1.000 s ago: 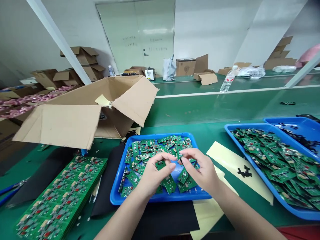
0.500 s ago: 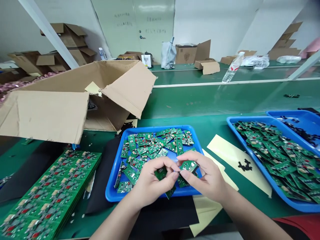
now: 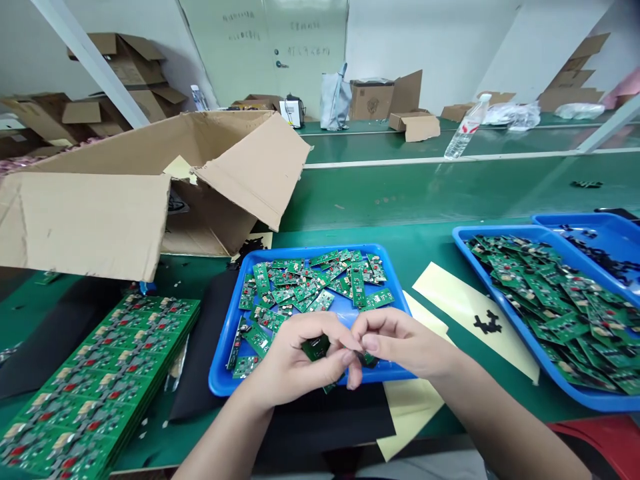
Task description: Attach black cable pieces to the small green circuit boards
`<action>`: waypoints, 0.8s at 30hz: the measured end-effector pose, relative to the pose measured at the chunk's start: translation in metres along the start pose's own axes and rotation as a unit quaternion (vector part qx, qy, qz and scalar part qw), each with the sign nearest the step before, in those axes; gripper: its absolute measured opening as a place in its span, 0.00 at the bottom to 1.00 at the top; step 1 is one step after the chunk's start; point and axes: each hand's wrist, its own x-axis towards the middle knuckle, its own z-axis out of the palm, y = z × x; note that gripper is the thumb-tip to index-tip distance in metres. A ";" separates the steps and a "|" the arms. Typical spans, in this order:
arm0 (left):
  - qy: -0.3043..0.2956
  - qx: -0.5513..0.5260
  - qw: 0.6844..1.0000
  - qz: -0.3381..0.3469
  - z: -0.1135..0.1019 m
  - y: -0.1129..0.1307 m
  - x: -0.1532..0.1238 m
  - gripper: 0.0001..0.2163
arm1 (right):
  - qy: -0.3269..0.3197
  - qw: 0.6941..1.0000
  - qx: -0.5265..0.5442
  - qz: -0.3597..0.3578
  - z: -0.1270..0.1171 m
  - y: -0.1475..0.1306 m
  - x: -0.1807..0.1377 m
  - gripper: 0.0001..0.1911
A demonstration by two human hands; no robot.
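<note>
My left hand [image 3: 295, 360] and my right hand [image 3: 400, 343] meet over the near edge of a blue tray [image 3: 227, 333] filled with several small green circuit boards [image 3: 305, 287]. Both hands pinch the same small green board [image 3: 316, 347], with the fingers curled round it. My left thumb lies across its right end, against my right fingertips. More small boards stick out under my left palm.
A stack of green board panels [image 3: 100, 373] lies at the left on a black mat [image 3: 205, 360]. An open cardboard box [image 3: 150, 180] sits behind. Two more blue trays [image 3: 470, 233] stand at the right, one heaped with boards. A yellow sheet [image 3: 460, 300] carries a black part.
Both hands have drawn back from the tray's middle to its near edge, closing tighter on the small board. The view has tilted slightly downward.
</note>
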 end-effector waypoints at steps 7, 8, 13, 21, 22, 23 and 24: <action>0.018 -0.005 1.000 -0.008 -0.002 -0.002 0.002 0.09 | 0.005 0.998 0.055 0.042 -0.004 0.000 -0.004 0.10; 0.023 -0.009 1.000 -0.013 -0.002 -0.002 0.002 0.13 | 0.027 0.998 0.029 0.041 -0.005 -0.002 -0.006 0.08; 0.012 -0.084 0.995 -0.057 -0.004 -0.006 0.002 0.22 | 0.151 0.979 -0.133 -0.011 -0.010 -0.014 -0.013 0.07; 0.110 -0.221 0.952 -0.182 -0.003 -0.008 0.011 0.17 | 0.310 0.883 -0.317 -0.154 -0.014 -0.008 -0.012 0.07; 0.119 -0.230 0.946 -0.196 -0.001 -0.008 0.012 0.19 | 0.307 0.871 -0.348 -0.162 -0.013 -0.007 -0.011 0.08; 0.126 -0.242 0.940 -0.206 0.000 -0.007 0.013 0.20 | 0.303 0.859 -0.377 -0.171 -0.011 -0.006 -0.009 0.09; 0.132 -0.256 0.933 -0.214 0.001 -0.007 0.014 0.22 | 0.297 0.848 -0.401 -0.180 -0.009 -0.005 -0.008 0.10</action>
